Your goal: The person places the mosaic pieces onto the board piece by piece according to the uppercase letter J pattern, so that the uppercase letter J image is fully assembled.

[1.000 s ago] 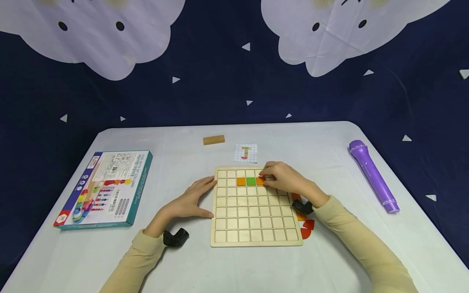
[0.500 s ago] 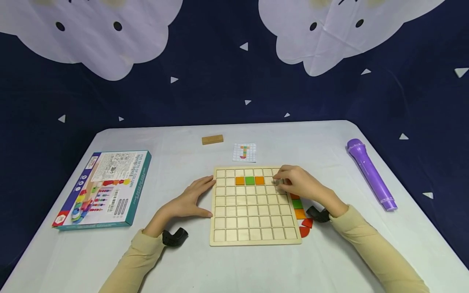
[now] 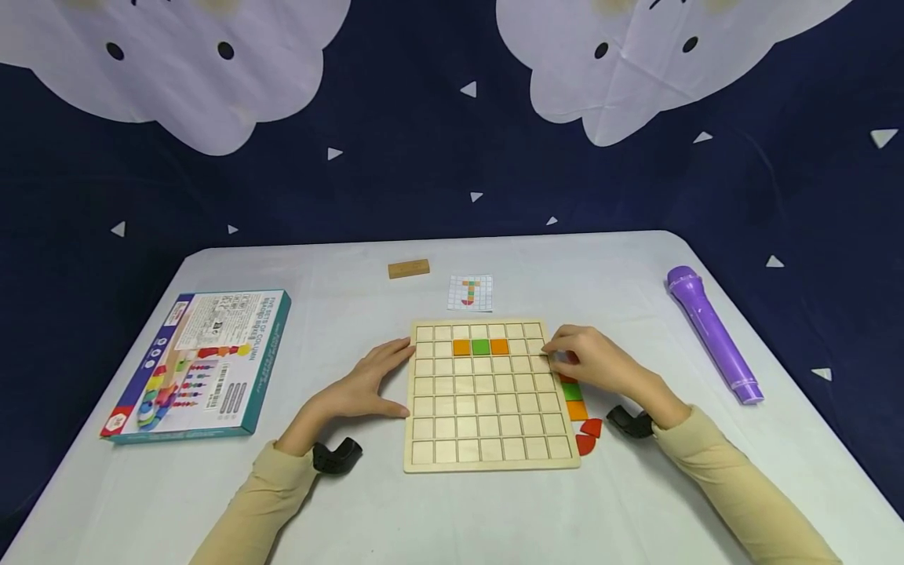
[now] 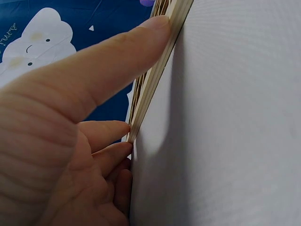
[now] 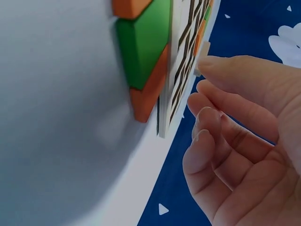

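Wooden grid board [image 3: 487,396] mid-surface, bearing an orange-green-orange row [image 3: 481,347]. Left hand [image 3: 367,383] flat, fingers straight, bracing board's left edge. Right hand [image 3: 589,362] loosely curled, empty, over loose tiles [image 3: 574,391] beside board's right edge. Likely next: pinching one tile.

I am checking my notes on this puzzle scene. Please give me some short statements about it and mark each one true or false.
1. Three coloured tiles lie in the wooden grid board: orange, green, orange. True.
2. The left hand rests against the left edge of the board. True.
3. The purple toy microphone lies to the left of the board. False: it lies to the right, near the table edge.
4. The right hand holds the pattern card. False: the card lies on the table beyond the board; the hand is at the board's right edge.
5. Loose coloured pieces lie beside the board's right edge. True.
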A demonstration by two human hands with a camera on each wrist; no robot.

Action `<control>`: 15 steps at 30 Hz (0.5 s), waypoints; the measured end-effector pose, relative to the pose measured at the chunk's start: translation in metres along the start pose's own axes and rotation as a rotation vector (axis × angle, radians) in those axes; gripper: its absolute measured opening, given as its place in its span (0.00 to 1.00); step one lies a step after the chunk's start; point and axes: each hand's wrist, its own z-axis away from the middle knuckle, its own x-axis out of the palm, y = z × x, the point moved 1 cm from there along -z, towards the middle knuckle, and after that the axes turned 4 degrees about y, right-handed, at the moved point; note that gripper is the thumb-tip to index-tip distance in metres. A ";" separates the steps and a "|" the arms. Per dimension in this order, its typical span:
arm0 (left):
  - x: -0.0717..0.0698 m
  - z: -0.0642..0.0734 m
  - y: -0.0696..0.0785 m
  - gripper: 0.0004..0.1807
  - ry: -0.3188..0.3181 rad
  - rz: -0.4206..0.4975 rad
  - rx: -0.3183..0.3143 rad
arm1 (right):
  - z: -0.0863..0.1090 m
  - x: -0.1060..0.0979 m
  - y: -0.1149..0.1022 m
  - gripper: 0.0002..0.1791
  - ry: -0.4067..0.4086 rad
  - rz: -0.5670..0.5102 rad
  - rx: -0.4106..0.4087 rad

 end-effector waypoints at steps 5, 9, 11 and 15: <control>0.000 0.000 0.000 0.53 0.001 0.003 0.006 | 0.006 -0.001 0.003 0.11 -0.025 -0.020 0.027; 0.001 -0.001 -0.001 0.54 0.007 -0.004 0.020 | 0.012 -0.002 0.004 0.12 -0.036 -0.031 0.037; 0.001 -0.001 -0.001 0.54 0.008 -0.005 0.022 | 0.013 -0.001 0.005 0.12 -0.041 -0.024 0.041; 0.001 0.000 -0.001 0.54 0.005 -0.003 0.019 | 0.017 -0.001 0.007 0.12 -0.054 -0.019 0.053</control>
